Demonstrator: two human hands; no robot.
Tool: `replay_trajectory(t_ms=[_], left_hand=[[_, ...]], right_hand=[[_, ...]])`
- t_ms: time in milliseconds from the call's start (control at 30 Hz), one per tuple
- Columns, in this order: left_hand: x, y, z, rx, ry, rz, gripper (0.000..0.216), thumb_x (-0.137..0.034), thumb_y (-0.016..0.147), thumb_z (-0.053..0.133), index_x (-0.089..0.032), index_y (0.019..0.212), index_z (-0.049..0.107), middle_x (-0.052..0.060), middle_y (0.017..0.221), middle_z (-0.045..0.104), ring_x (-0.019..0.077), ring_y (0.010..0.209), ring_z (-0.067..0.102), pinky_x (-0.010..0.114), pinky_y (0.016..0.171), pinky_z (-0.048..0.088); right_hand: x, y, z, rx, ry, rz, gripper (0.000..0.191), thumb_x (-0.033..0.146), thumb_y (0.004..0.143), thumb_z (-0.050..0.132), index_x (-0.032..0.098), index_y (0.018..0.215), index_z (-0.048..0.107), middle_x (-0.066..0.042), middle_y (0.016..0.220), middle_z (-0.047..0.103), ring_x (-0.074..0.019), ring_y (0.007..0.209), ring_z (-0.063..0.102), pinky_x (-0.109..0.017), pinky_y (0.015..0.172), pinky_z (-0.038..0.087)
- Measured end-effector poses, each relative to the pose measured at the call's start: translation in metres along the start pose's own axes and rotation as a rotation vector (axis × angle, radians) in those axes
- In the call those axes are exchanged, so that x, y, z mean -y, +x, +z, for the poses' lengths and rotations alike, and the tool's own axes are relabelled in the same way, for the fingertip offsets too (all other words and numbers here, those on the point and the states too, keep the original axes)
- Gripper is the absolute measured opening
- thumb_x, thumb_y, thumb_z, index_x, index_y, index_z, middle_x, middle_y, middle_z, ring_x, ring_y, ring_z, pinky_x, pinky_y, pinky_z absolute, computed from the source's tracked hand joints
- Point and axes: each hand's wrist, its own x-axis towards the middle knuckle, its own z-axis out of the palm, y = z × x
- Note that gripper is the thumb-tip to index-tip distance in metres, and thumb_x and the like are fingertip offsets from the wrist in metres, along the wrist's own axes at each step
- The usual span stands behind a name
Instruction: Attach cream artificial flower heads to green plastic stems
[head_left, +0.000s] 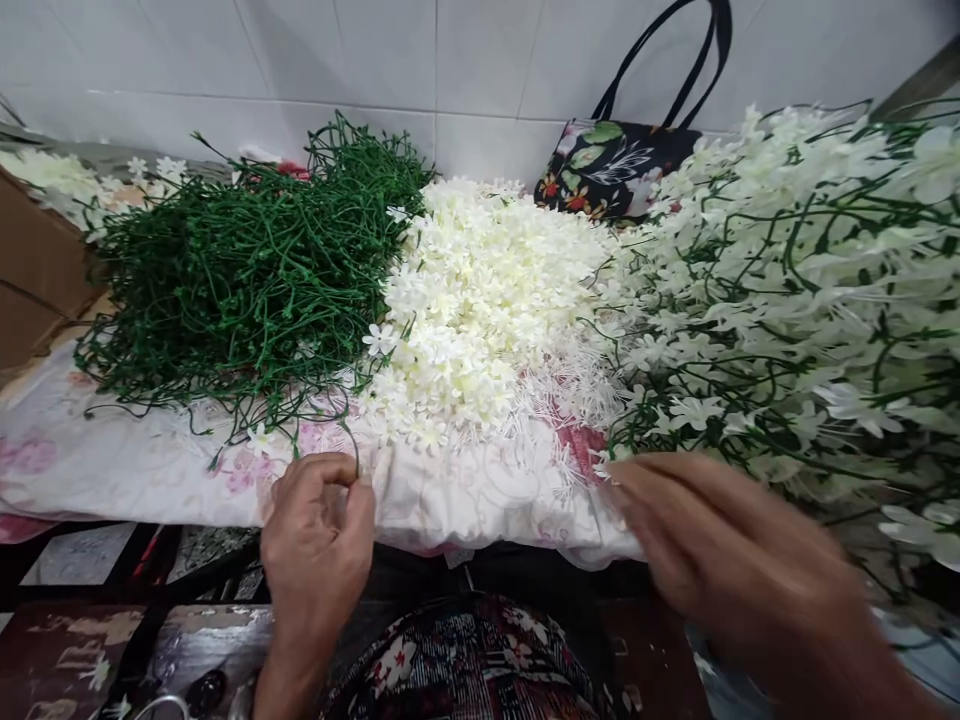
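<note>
My left hand [319,535] is pinched at the near edge of the floral cloth [135,465], its fingertips closed on a thin green stem [352,440] that trails from the heap of green plastic stems [247,270]. My right hand [720,540] is blurred, fingers drawn together, reaching toward the base of the finished white flower sprays [795,300] on the right. What it holds, if anything, I cannot make out. Between the hands lies a mound of loose white blossoms [487,300].
A dark flowered tote bag [615,165] leans on the white tiled wall behind. A brown cardboard box [34,270] stands at the far left. Patterned fabric on my lap [465,660] shows below the cloth's edge.
</note>
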Motion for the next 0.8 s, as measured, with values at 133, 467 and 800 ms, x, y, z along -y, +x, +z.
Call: replay_trajectory(t_ms=[133,467,800], left_hand=[[-0.009,-0.006,-0.012,-0.017,-0.059,-0.06,0.008,-0.015,0.074,0.055,-0.022,0.076,0.056,0.0,0.077,0.059,0.0167,0.071,0.054,0.029,0.064,0.04],[-0.031,-0.016,-0.002,0.116,-0.132,0.121,0.014,-0.009,0.077,0.05,-0.023,0.073,0.051,-0.002,0.071,0.055,0.0146,0.067,0.052,0.027,0.064,0.04],[-0.032,-0.016,0.009,0.272,-0.387,-0.182,0.01,-0.013,0.075,0.051,-0.021,0.07,0.052,-0.002,0.064,0.053,0.0124,0.057,0.05,0.021,0.051,0.04]], right_hand=[[0.002,0.006,0.021,0.271,-0.438,-0.127,0.026,0.004,0.085,0.037,0.016,0.084,0.06,-0.01,0.085,0.059,-0.0234,0.081,0.051,-0.039,0.074,0.039],[0.001,0.008,0.046,0.264,-0.492,-0.123,0.02,-0.001,0.073,0.05,0.019,0.071,0.055,-0.003,0.067,0.052,-0.0191,0.07,0.043,-0.034,0.074,0.03],[0.015,0.027,0.077,0.198,-0.329,-0.191,0.018,0.005,0.083,0.046,0.017,0.081,0.059,-0.003,0.071,0.054,-0.0184,0.07,0.044,-0.034,0.074,0.029]])
